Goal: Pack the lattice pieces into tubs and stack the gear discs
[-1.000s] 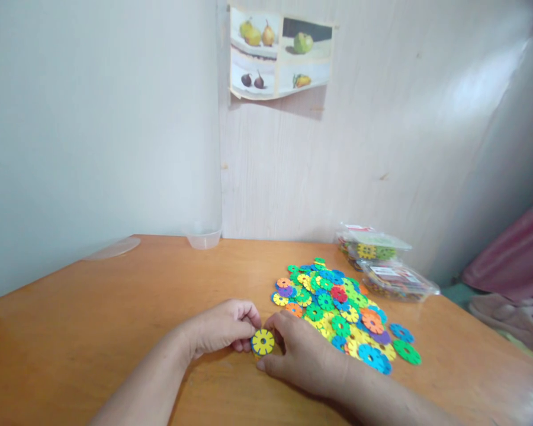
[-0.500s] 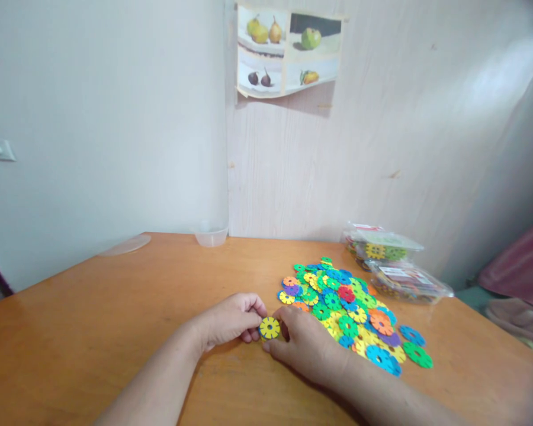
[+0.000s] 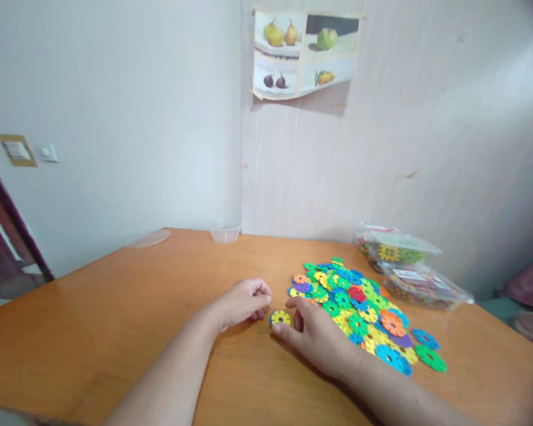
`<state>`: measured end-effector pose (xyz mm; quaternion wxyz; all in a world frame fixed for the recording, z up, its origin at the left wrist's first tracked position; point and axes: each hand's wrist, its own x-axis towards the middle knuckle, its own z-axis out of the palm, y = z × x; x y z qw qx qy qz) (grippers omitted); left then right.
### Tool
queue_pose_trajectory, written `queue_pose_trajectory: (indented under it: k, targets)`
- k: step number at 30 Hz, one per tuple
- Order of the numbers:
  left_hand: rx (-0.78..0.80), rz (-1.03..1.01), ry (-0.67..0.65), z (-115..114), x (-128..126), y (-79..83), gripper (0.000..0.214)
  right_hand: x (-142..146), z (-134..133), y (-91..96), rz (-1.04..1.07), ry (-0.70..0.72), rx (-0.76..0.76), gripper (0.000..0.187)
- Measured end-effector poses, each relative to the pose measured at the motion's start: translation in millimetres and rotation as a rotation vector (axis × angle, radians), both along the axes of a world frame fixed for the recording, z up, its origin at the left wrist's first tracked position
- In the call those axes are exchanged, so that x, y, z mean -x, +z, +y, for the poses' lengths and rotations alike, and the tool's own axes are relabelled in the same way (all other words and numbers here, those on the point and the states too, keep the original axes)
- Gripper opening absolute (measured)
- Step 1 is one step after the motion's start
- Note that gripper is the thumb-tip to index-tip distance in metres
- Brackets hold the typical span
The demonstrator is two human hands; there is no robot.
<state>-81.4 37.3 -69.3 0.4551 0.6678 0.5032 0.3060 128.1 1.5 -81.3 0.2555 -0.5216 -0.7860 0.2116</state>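
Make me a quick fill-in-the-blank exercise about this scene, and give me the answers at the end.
1. The small disc between the left hand and the right hand has a ____ top.
2. Of the two hands, the one nearer the big pile of discs is the ____ one.
3. The poster shows pictures of ____.

Missing words: yellow; right; fruit.

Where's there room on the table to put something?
The table is bare left of the left hand, back to the clear lid, and between the bowl and the disc pile. It's crowded around the right hand: the yellow disc, the pile, then boxes beyond.
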Motion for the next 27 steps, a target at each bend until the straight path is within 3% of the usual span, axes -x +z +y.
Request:
queue_pose_trajectory:
  k: [4,7,10,13,17,20,24,27]
  targets:
    - [-0.275,0.031,0.211,0,1,5.2,0.017,-1,-7,4.7,-0.019,-0.014,-0.088,0.034]
    - [-0.426,0.041,0.352,-19,-2,17.1,0.015,1,-22,10.3,-0.067,0.029,-0.147,0.029]
    - [-0.535,0.040,0.461,-66,-7,21.8,0.018,8,-42,11.3,-0.090,0.095,-0.185,0.032]
    - [-0.605,0.097,0.544,-129,-14,5.8,0.023,20,-65,8.0,-0.046,0.158,-0.146,0.033]
    - [-0.661,0.215,0.529,-202,-13,-45.8,0.022,39,-91,4.2,0.092,0.174,-0.075,0.041]
    - [-0.598,0.296,0.526,-232,4,-96.4,0.023,52,-104,4.9,0.173,0.184,-0.065,0.044]
    - [-0.349,0.405,0.646,-240,39,-167.8,0.030,61,-105,4.6,0.169,0.203,-0.068,0.044]
    - [-0.139,0.499,0.706,-220,70,-213.8,0.029,65,-100,-1.4,0.166,0.191,-0.062,0.044]
